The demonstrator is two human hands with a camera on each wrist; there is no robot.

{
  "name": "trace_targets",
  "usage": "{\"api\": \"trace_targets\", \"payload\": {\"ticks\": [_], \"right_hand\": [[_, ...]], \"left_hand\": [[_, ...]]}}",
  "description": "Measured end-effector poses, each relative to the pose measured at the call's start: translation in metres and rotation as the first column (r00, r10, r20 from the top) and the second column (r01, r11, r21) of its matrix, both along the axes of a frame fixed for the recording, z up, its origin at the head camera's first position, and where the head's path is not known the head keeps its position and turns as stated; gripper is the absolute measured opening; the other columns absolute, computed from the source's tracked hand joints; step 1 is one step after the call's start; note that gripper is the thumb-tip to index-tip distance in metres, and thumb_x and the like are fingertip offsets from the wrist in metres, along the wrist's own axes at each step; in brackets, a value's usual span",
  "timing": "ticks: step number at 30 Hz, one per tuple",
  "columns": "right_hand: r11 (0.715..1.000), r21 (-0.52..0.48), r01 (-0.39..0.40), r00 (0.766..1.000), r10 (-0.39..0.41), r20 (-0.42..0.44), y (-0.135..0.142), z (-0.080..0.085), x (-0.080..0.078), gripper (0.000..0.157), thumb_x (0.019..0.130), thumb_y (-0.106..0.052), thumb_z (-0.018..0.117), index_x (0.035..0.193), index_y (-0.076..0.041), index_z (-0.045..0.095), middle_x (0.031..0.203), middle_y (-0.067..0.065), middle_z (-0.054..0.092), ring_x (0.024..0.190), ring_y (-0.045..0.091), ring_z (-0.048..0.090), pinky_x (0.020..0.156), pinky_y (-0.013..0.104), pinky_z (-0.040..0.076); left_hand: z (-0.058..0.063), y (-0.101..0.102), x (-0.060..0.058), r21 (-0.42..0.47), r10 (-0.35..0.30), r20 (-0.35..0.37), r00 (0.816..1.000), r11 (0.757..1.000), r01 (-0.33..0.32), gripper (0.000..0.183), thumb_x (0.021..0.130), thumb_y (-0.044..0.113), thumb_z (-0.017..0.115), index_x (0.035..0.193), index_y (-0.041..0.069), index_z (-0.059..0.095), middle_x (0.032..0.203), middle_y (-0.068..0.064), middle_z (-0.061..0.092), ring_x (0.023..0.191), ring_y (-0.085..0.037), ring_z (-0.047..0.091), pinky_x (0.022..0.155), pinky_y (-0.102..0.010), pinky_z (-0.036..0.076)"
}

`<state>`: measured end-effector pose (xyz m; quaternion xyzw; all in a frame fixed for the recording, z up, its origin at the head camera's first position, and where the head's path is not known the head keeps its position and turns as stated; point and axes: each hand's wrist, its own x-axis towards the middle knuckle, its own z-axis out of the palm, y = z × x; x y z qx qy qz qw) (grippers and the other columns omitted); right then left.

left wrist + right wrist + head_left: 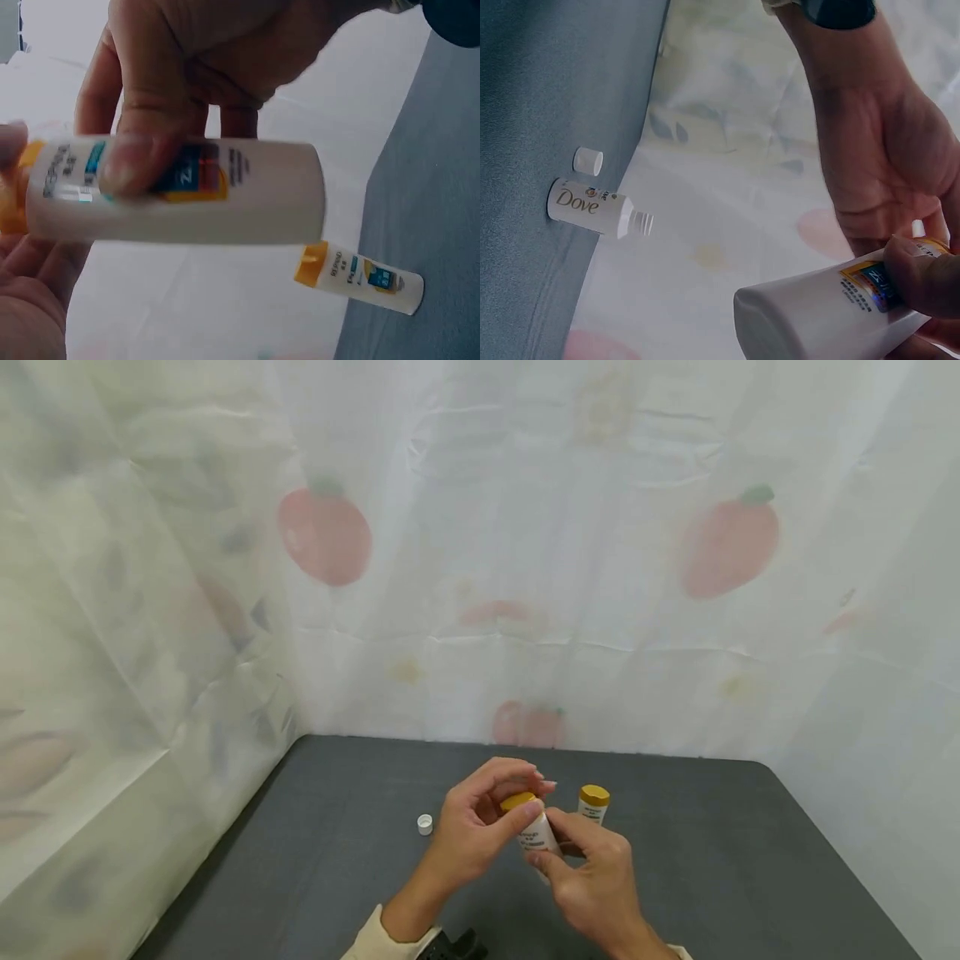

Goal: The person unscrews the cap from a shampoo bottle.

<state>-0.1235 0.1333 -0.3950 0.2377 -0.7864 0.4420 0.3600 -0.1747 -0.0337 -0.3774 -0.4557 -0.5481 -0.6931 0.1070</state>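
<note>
A white bottle (537,837) with a yellow cap (517,800) is held tilted above the dark table (337,860). My left hand (491,814) curls its fingers and thumb round the cap. My right hand (581,860) grips the bottle's body, thumb on the label (120,169). The left wrist view shows the bottle (180,191) close up, its cap at the left edge. The right wrist view shows its base (810,319). A second, like bottle (593,806) with a yellow cap stands just behind my hands (360,279).
A small white cap (425,824) lies on the table left of my hands. In the right wrist view a capless white Dove bottle (592,208) stands beside that cap (588,160). A pale fruit-print sheet (525,568) walls the table at the back and sides.
</note>
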Motion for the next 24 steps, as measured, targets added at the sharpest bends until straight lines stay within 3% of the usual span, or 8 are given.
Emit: {"api": "trace_targets", "payload": {"ticks": [3,7,14,18,24], "right_hand": [[1.000,-0.010,-0.013,1.000,0.013,-0.010,0.000,0.000,0.000,0.055,0.063,0.008,0.093,0.113,-0.007,0.078,0.096,0.003,0.080,0.082,0.010,0.076,0.066,0.016,0.061],[1.000,-0.020,-0.017,1.000,0.017,-0.009,0.002,0.000,0.000,0.055,0.064,0.009,0.093,0.114,-0.006,0.078,0.097,0.004,0.080,0.082,0.010,0.076,0.065,0.018,0.062],[0.999,-0.036,-0.001,1.000,0.002,0.021,0.004,0.002,0.002,0.054,0.065,0.007,0.092,0.115,-0.006,0.078,0.100,0.006,0.080,0.082,0.011,0.077,0.065,0.017,0.061],[1.000,-0.025,0.012,1.000,-0.012,0.023,0.002,0.001,0.003,0.054,0.065,0.008,0.093,0.114,-0.007,0.078,0.099,0.004,0.080,0.081,0.011,0.077,0.065,0.018,0.062],[1.000,-0.011,-0.005,0.999,0.005,0.036,-0.002,-0.001,0.007,0.054,0.066,0.006,0.092,0.116,-0.011,0.078,0.100,0.001,0.080,0.083,0.008,0.076,0.065,0.017,0.061]], "left_hand": [[0.003,0.004,0.001,0.003,0.014,-0.039,0.999,1.000,-0.014,0.026,0.099,-0.011,0.061,0.124,-0.009,0.064,0.114,-0.036,0.066,0.115,-0.013,0.074,0.094,-0.038,0.062],[0.004,0.005,0.003,-0.027,0.025,-0.072,0.997,0.999,-0.027,0.019,0.100,-0.010,0.060,0.117,-0.009,0.069,0.109,-0.031,0.065,0.107,-0.013,0.073,0.090,-0.034,0.064],[0.000,-0.008,0.004,-0.122,-0.074,-0.004,0.997,0.990,0.073,0.033,0.106,-0.003,0.050,0.136,-0.010,0.059,0.124,-0.034,0.049,0.122,-0.012,0.066,0.105,-0.031,0.057],[-0.001,-0.011,0.005,-0.158,-0.016,0.003,1.000,0.987,0.016,0.030,0.105,-0.003,0.054,0.134,-0.005,0.062,0.122,-0.029,0.050,0.119,-0.010,0.066,0.102,-0.028,0.059],[0.003,-0.004,0.006,-0.132,0.045,-0.107,0.993,0.989,-0.059,0.027,0.100,-0.010,0.060,0.124,-0.003,0.067,0.120,-0.024,0.061,0.112,-0.027,0.070,0.094,-0.035,0.063]]}}
